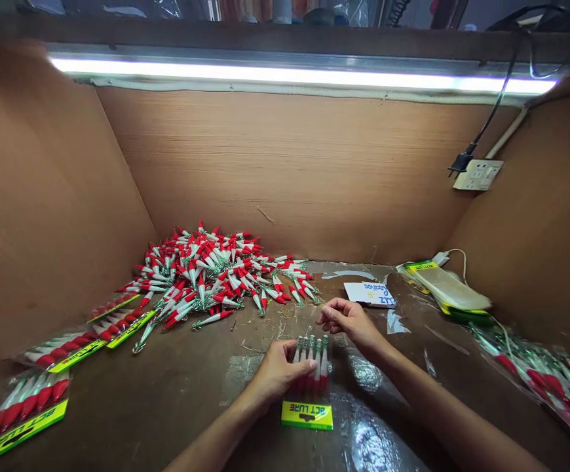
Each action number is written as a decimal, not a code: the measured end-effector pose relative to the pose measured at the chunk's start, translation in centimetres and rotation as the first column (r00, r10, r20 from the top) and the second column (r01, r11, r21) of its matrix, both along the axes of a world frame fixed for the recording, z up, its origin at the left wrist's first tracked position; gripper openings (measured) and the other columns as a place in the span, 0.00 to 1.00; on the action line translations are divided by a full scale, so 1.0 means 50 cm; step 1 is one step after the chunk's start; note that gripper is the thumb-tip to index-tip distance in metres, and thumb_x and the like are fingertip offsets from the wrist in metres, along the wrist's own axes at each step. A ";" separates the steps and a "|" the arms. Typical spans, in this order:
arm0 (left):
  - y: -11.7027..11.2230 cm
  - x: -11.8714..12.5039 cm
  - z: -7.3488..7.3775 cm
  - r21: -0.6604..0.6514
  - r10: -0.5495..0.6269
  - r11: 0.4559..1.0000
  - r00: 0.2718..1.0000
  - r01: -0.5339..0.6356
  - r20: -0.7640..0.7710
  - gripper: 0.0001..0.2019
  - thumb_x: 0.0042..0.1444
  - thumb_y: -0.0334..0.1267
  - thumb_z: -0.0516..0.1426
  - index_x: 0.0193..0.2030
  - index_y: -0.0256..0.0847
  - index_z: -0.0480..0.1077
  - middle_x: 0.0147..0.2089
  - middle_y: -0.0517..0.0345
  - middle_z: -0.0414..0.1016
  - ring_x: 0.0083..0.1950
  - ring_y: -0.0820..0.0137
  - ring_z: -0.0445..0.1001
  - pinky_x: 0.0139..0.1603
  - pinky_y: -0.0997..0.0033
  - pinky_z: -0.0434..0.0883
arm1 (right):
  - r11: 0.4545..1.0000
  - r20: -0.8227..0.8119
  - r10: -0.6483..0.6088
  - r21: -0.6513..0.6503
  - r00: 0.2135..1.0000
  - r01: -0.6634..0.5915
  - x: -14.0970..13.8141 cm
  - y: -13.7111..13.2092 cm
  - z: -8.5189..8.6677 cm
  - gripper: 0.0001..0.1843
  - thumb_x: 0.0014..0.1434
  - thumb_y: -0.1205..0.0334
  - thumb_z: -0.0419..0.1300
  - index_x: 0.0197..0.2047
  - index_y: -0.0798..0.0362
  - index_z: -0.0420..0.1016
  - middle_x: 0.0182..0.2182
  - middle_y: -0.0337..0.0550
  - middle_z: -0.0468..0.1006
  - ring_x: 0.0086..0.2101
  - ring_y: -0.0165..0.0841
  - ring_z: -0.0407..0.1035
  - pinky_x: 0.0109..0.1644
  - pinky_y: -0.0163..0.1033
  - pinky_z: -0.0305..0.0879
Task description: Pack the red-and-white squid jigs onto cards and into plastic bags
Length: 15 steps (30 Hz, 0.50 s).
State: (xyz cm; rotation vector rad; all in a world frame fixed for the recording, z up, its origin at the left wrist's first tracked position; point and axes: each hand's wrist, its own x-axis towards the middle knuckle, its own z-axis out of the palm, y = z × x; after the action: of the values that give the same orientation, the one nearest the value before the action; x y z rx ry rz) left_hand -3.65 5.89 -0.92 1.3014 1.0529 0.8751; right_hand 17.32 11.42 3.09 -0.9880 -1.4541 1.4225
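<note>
A clear bag of red and white fishing lures [318,367] with a yellow and green "BCT LURE" header card [307,415] lies in front of me, its card towards me. My left hand [285,370] grips the bag from the left side, thumb across the lures. Just above the bag's far end, my right hand [346,321] is closed, thumb and fingertips pinched together. Whatever those fingertips may hold is too small to make out. Beyond both hands, a big heap of loose red and white lures [211,265] with green hooks spreads against the back wall.
Several filled lure bags [61,344] lie at the left. At the right are a stack of empty header-card bags [449,285] and another pile of lures in plastic [545,373]. A white card [371,294] lies mid-table. A black plug [462,160] hangs by a wall socket [479,175].
</note>
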 end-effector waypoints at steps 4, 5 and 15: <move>0.000 0.000 0.005 -0.009 -0.045 0.999 0.997 0.046 0.062 0.18 0.46 0.43 0.70 0.40 0.32 0.77 0.37 0.53 0.81 0.34 0.66 0.75 0.35 0.74 0.67 | 0.996 0.055 0.089 0.022 0.994 -0.091 0.006 -0.003 0.003 0.22 0.56 0.48 0.68 0.48 0.54 0.78 0.38 0.45 0.82 0.36 0.33 0.72 0.39 0.36 0.64; 0.001 0.000 0.004 -0.014 -0.046 0.999 0.996 0.047 0.075 0.19 0.46 0.43 0.70 0.40 0.32 0.77 0.37 0.52 0.81 0.35 0.66 0.76 0.35 0.73 0.67 | 0.992 0.090 0.119 0.026 0.989 -0.122 0.008 -0.003 0.000 0.21 0.55 0.49 0.69 0.46 0.55 0.80 0.38 0.45 0.82 0.36 0.33 0.72 0.39 0.36 0.63; 0.000 -0.001 -0.008 -0.090 -0.022 0.995 0.995 0.031 0.101 0.19 0.46 0.48 0.70 0.32 0.32 0.73 0.27 0.59 0.74 0.25 0.73 0.69 0.26 0.78 0.60 | 0.983 0.153 0.181 -0.001 0.972 -0.183 0.011 -0.006 -0.005 0.20 0.52 0.46 0.69 0.34 0.58 0.82 0.26 0.40 0.78 0.27 0.29 0.65 0.33 0.35 0.58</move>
State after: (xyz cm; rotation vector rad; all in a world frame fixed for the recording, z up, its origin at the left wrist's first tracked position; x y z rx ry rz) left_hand -3.69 5.89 -1.31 1.1806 0.9834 0.8534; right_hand 17.89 11.13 2.84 -0.9942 -1.7006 1.4921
